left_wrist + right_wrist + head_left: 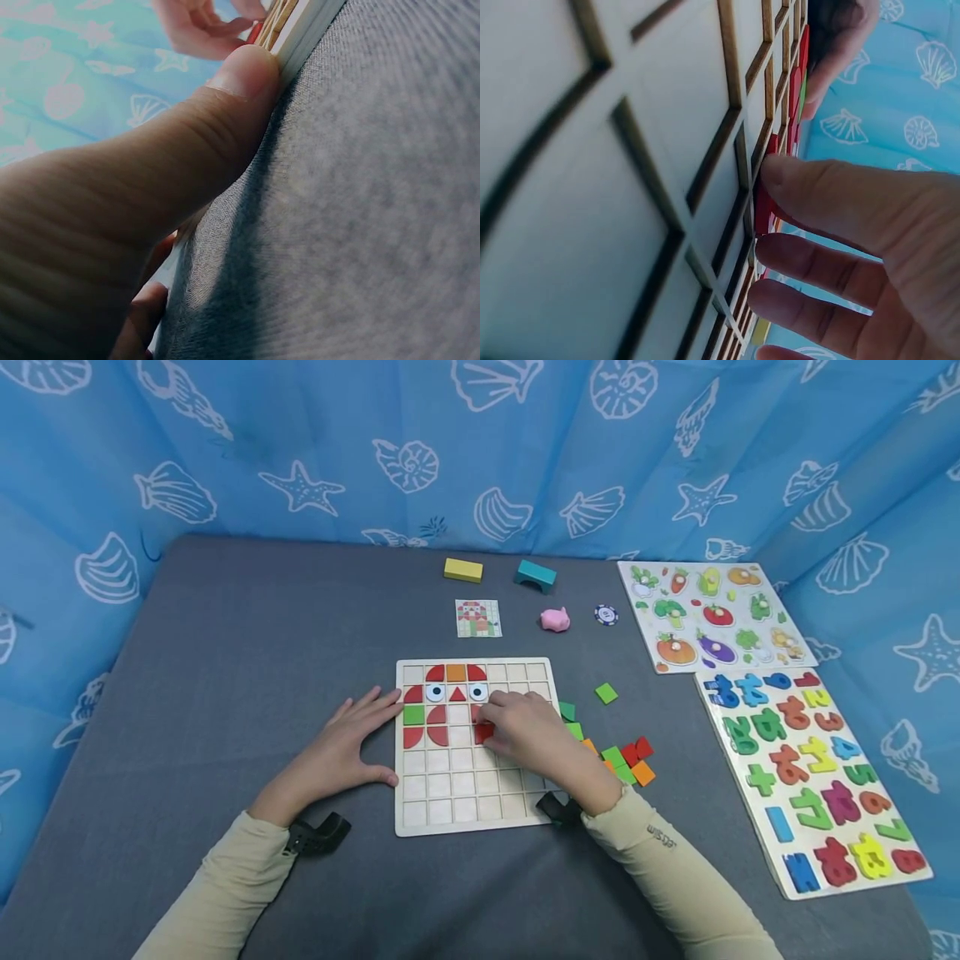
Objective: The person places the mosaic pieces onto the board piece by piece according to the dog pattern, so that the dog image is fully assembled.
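Observation:
A pale wooden grid board [465,810] lies flat, with red, orange and green tiles and two eye tiles [435,692] in its upper cells. My left hand [341,752] is spread at the board's left edge; its thumb [247,75] rests against the side in the left wrist view. My right hand [534,735] reaches over the board's right half. Between its thumb and nearest finger is a red tile [763,202], close over a cell right of the mouth area. The palm hides several cells.
Loose tiles [642,772] in green, orange and red lie right of the board, partly under my right forearm. Behind it sit a pattern card [478,618], pink pig [555,620], chip [606,615], yellow block [463,570] and teal block [536,575]. Two puzzle boards [765,860] stand at right.

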A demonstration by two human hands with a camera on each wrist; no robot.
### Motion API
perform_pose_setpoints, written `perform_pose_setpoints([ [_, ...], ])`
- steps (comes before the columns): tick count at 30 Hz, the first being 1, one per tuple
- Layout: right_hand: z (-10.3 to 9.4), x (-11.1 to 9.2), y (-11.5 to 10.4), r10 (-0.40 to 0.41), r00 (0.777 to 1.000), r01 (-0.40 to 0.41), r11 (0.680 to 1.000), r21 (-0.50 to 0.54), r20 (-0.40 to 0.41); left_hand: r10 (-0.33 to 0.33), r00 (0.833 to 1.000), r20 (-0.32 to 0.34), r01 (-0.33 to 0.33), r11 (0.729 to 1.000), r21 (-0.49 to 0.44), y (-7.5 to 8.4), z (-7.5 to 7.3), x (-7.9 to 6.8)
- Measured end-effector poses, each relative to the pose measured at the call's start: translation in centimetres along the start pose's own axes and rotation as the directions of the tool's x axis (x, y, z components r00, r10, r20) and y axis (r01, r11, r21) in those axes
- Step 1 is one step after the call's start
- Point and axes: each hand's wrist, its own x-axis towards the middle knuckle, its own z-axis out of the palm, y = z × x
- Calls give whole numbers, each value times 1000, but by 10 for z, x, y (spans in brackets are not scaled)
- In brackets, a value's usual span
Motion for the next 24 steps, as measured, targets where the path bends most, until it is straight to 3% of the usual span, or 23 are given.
perform_pose_setpoints([
  [8, -1, -2, 1, 1, 1000, -1, 999, 40, 2, -12, 1000, 10, 12, 1000, 2, 1, -1, 0],
  [14, -6, -14, 17, 28, 996, -17, 990, 139, -79, -8, 1000, 9, 8, 1000, -5, 1, 1, 1],
  [18, -14, -38, 40, 115, 987, -92, 978, 189, -111, 1, 1000, 1, -1, 1000, -4, 1, 2, 1],
  [24, -19, -79, 70, 274, 957, -249, 943, 219, -92, -6, 1000, 7, 6, 1000, -3, 1, 1, 1],
])
